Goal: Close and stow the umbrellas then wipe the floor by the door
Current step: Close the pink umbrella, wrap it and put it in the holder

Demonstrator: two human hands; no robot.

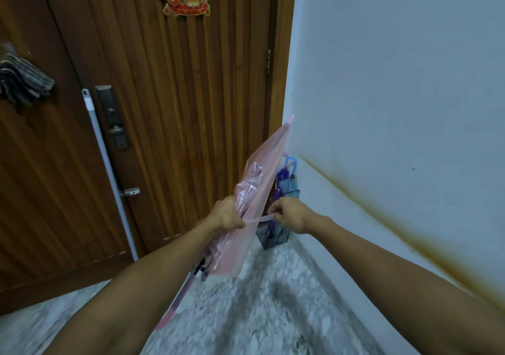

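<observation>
Left hand (228, 215) grips folded pink umbrella (258, 180), tip up toward wall. Right hand (288, 214) pinches strap (259, 219), stretched between hands. Keep canopy bunched, wrap strap snug, fasten. Stand (273, 236) just beyond right hand.

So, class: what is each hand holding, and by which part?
Left hand grips the pink umbrella around its folded canopy; right hand pinches its strap.

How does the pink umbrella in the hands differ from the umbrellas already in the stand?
The pink umbrella is held tilted in the air; the stowed umbrellas stand upright in the wire stand. It is pale pink; they are blue and purple. Its canopy hangs loose, strap pulled out; theirs look furled. All are translucent.
</observation>
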